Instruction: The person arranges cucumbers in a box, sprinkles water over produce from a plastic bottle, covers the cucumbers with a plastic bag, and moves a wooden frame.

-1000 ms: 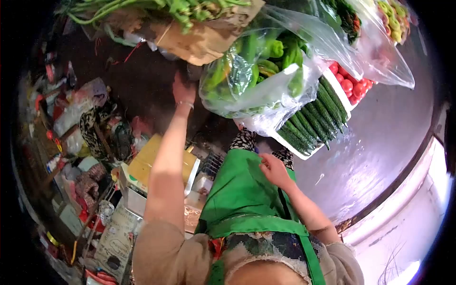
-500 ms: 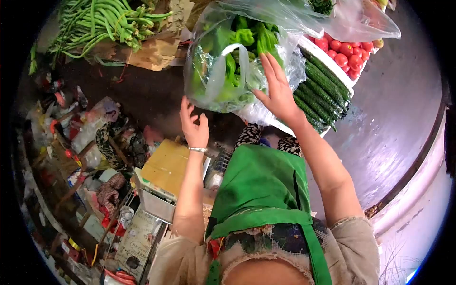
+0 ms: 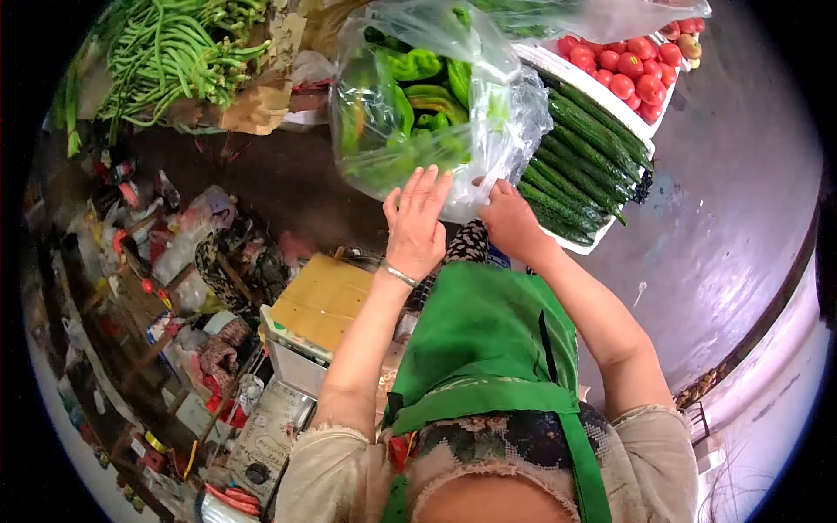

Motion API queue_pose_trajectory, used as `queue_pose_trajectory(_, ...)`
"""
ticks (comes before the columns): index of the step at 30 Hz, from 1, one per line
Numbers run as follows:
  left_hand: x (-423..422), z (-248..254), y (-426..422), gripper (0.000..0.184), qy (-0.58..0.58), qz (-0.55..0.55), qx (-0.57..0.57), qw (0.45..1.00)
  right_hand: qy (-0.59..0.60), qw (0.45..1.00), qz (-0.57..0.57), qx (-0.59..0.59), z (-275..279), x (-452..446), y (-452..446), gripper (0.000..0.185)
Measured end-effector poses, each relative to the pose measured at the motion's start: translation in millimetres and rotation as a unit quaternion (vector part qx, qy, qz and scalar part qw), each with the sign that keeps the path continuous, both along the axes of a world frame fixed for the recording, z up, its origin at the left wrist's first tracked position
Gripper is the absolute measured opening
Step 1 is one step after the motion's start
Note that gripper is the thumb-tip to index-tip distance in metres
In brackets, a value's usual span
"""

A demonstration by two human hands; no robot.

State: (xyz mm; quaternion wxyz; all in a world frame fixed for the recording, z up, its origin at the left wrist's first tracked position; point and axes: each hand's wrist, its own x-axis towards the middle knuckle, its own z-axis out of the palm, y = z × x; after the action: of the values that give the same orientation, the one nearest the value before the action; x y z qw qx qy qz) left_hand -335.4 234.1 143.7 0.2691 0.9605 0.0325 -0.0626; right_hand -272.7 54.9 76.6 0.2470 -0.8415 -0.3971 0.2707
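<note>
A clear plastic bag (image 3: 388, 166) of green peppers (image 3: 427, 91) stands open at the top in front of me. My left hand (image 3: 417, 227) lies against its near side, fingers stretched upward and nothing gripped. At the bag's lower right corner, my right hand (image 3: 513, 225) is closed with the fingers curled on the crumpled plastic. The fingertips are partly hidden there. Just right of that hand lie dark green cucumbers (image 3: 580, 166) in a white foam box (image 3: 641, 144).
Red tomatoes (image 3: 629, 65) sit in a box behind the cucumbers. Long green beans (image 3: 174, 61) lie on cardboard (image 3: 261, 105) at the upper left. Below left are a yellow-topped box (image 3: 323, 301) and heaped plastic and cloth clutter (image 3: 200, 227). A grey surface (image 3: 732, 192) extends on the right.
My left hand has moved right and up onto the bag. My right hand has dropped from the bag's top to its lower right corner and closed. The bag's mouth is wider, showing more peppers.
</note>
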Motion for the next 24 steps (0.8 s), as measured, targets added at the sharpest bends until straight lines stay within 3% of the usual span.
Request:
queue_pose_trajectory(2,-1.0,-0.8,-7.1,0.069,0.012,-0.016,0.027,0.999,0.007,0.998,0.069,-0.008,7.2,-7.8,-0.5,0.020)
queue_pose_trajectory(6,9.6,6.7,-14.6,0.068,-0.036,-0.041,0.008,0.998,0.032,0.998,-0.018,0.048,1.8,-31.0,5.0,0.022)
queue_pose_trajectory(9,18.8,2.5,-18.0,0.066,-0.021,-0.100,0.014,0.995,0.037,0.997,0.034,-0.059,-1.6,-38.4,4.5,0.025)
queue_pose_trajectory(11,22.0,-6.5,-17.0,0.062,-0.001,-0.124,0.028,0.992,0.094,0.992,-0.068,0.056,11.3,-36.3,-2.7,0.035)
queue_pose_trajectory(14,7.9,-31.3,2.5,0.053,0.218,-0.080,0.082,0.969,0.083,0.992,-0.088,0.045,-0.8,-35.6,-26.6,0.042)
queue_pose_trajectory(16,-1.9,-32.5,3.0,0.051,0.290,-0.091,0.112,0.946,0.109,0.982,-0.149,0.042,1.1,-38.9,-39.0,0.040)
queue_pose_trajectory(19,-21.6,-48.9,4.8,0.048,0.328,-0.111,0.157,0.925,0.132,0.979,-0.146,0.052,0.5,-37.0,-45.7,0.044)
queue_pose_trajectory(22,-18.2,-46.7,6.4,0.043,0.279,-0.091,0.157,0.943,0.127,0.970,-0.181,0.103,-4.0,-34.3,-52.0,0.047)
queue_pose_trajectory(24,-6.3,-32.9,-5.5,0.040,0.167,-0.031,0.112,0.979,0.133,0.951,-0.227,0.161,-4.2,-37.1,-59.5,0.046)
